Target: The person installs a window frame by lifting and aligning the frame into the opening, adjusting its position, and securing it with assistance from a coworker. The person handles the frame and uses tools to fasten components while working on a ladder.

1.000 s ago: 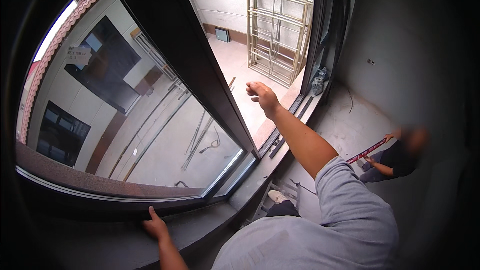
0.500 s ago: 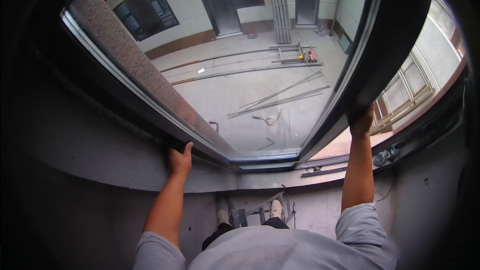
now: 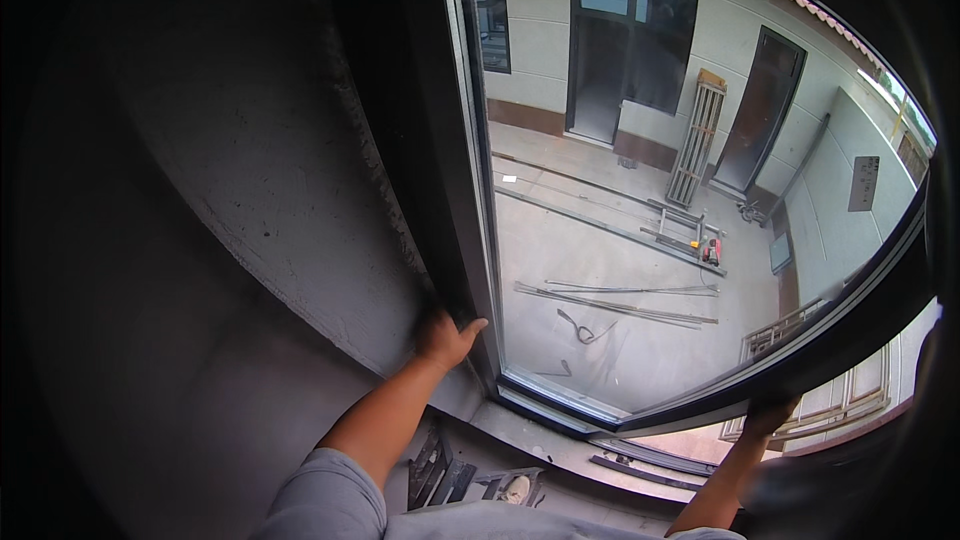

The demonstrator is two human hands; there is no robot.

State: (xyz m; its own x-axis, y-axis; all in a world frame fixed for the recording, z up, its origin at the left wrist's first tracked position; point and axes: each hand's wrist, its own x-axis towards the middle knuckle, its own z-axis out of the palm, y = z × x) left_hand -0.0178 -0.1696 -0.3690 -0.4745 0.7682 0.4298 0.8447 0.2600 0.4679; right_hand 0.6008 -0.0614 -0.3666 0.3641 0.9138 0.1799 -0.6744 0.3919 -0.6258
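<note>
Since half a second before, our view had swung to the left, so the grey wall [image 3: 230,190] now filled the left half of the head view, and the window frame [image 3: 455,140] that had spanned the picture stood as a tall dark upright near the middle. Our left hand [image 3: 446,337], which had gripped the frame's lower edge, now sat on that upright's left side, low down.

From the head camera, we saw our left hand with its fingers curled around the dark edge of the window frame and the thumb pressed against the face nearest the glass, so it had a firm hold there. Our left forearm rose to it from the lower edge, out of a grey sleeve [image 3: 330,500].

Our right hand [image 3: 772,414] was at the lower right, closed over the dark right side of the same frame where it curved down toward the sill. Its fingers wrapped the edge from behind, and we could see only part of them.

Between our two hands the glass pane [image 3: 620,240] stood in the frame, and through it lay a paved yard [image 3: 600,250] with long metal bars [image 3: 620,302] lying on the ground, a small red tool [image 3: 712,251] near them, and a metal grille [image 3: 694,138] leaning upright against the pale far wall beside dark doors [image 3: 600,65].

Below the frame ran a grey sill [image 3: 560,445].
</note>
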